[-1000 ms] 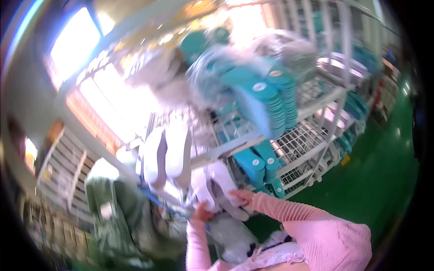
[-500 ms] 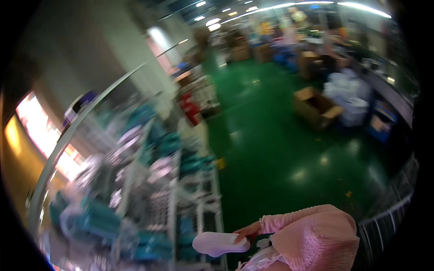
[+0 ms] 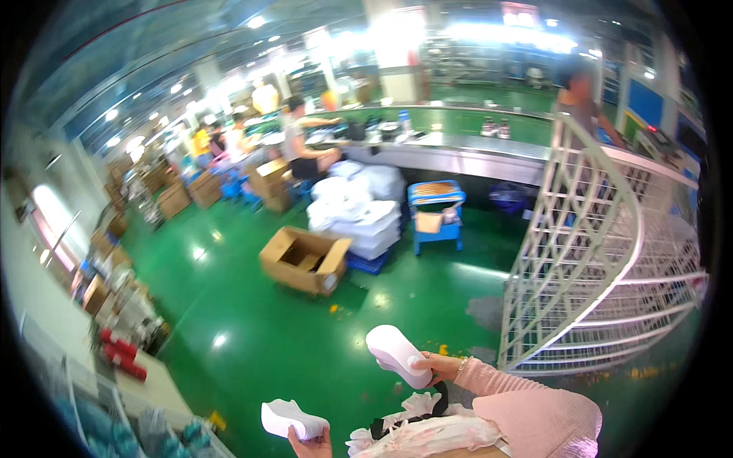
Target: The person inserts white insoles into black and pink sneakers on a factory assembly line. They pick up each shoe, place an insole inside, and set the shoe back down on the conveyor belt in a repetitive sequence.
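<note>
My right hand (image 3: 435, 369) grips one end of a white shoe sole (image 3: 395, 353), with the fingers wrapped around it and its rounded end pointing up and to the left. Lower and further left, my left hand (image 3: 311, 445) holds a second white sole (image 3: 289, 419) by its right end. That sole lies roughly level, its wavy side edge showing. The two soles are apart from each other, over the green floor. A pink knit sleeve covers my right arm, and pale fabric hangs between my hands.
A white wire cage rack (image 3: 580, 275) stands at the right. Ahead are an open cardboard box (image 3: 304, 259), a stack of white bagged goods (image 3: 355, 210) and a blue stool (image 3: 435, 214). People sit along a long workbench (image 3: 489, 158). Teal items (image 3: 114, 439) fill a rack lower left.
The view has swung right, from the racks of teal goods toward the workbench and wire cage. My left hand with its sole has come into view; my right hand keeps hold of its sole.
</note>
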Tool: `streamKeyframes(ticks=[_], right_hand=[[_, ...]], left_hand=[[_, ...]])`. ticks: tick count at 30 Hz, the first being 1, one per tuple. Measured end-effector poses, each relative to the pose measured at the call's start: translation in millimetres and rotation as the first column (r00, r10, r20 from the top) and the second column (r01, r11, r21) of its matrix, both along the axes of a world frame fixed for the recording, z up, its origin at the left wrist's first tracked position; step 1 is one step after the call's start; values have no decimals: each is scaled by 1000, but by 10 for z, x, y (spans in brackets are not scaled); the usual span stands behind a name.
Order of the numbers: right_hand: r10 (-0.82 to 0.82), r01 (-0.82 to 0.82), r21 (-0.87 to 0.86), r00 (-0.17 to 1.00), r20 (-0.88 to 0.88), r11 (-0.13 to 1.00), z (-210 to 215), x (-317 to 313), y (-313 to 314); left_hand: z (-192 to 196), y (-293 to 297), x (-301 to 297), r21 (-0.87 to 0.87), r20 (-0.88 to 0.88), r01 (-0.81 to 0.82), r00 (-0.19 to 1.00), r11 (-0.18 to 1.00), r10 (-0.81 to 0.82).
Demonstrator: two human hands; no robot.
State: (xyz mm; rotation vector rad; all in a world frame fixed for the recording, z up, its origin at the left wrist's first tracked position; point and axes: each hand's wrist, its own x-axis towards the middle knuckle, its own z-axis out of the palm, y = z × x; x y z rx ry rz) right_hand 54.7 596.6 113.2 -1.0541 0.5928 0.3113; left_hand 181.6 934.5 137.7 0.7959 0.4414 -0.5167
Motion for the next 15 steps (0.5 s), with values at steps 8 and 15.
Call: streamKeyframes(ticks=[8,15], right_hand=[[-662,668,284,738,-134,688,-360,259,-1049],[-902,853,468,368,-226,231,-499,191,-1966]], left_hand=[[-800,-1736,1425,-61,-110,390,912,919,-394],[-594,-4039,2160,-18,-116,677,730,736,-674]])
